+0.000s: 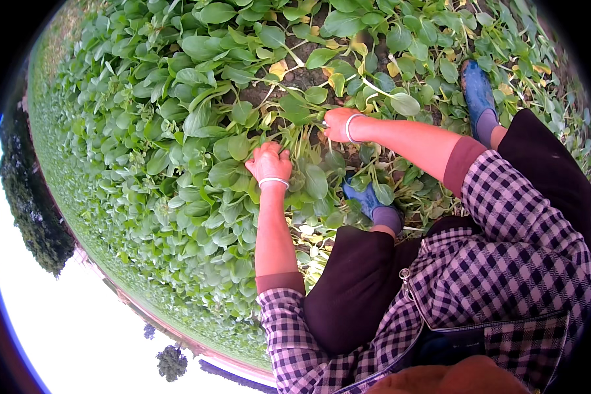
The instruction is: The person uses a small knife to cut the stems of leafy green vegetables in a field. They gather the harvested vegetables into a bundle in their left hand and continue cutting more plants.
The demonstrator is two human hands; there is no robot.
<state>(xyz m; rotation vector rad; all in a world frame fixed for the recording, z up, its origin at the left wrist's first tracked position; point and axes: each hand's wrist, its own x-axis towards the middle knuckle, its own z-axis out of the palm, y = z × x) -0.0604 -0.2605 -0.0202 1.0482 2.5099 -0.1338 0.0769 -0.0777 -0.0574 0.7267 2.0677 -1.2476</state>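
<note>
My left hand (270, 162), with a white bangle at the wrist, curls over a bunch of leafy greens (316, 181). Its fingertips are tucked among the leaves and its thumb presses in from the side. Close by, my right hand (340, 124) reaches low at the stems (300, 135), fingers bent. It also wears a white bangle, and a ring shows on one finger. Leaves hide its fingertips, so I cannot tell what is between them. Pale stems and broad leaves fill the gap between both hands.
A dense bed of leafy greens (197, 113) spreads to the left. Yellowed leaves (278, 69) lie on bare soil (305, 51). My blue shoes (477, 86) stand among flattened plants. Dark trees (29, 192) line the field's far edge.
</note>
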